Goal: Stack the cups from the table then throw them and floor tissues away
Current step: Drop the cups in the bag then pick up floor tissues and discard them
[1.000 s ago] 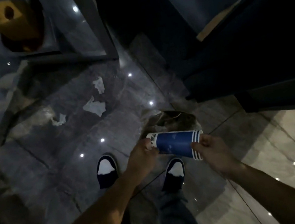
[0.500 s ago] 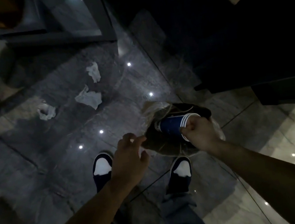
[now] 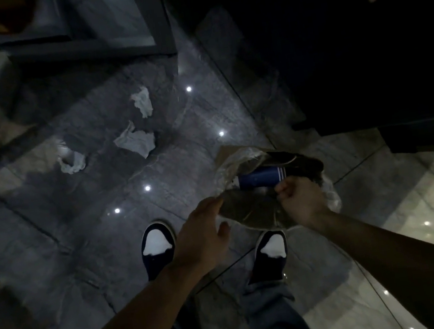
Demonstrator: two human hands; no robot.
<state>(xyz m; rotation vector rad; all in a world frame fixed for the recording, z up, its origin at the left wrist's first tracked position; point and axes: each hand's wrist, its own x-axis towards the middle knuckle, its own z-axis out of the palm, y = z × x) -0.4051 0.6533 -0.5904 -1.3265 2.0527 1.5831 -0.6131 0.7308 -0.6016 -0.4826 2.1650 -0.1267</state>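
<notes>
Blue paper cup stack with white stripes [image 3: 262, 178] lies in the clear-plastic-lined bin [image 3: 249, 207]; left hand [image 3: 203, 241] fingers open at its rim, right hand [image 3: 302, 201] fisted beside the cups, grip unclear

Three tissues [image 3: 134, 141], one cup stack [image 3: 262, 179], two hands [image 3: 202, 238].

The stack of blue cups [image 3: 262, 178] with white stripes near the rim lies on its side inside the open trash bag [image 3: 248, 205], while three crumpled white tissues [image 3: 136, 141] lie well apart from it on the dark glossy floor [image 3: 80, 244].
</notes>
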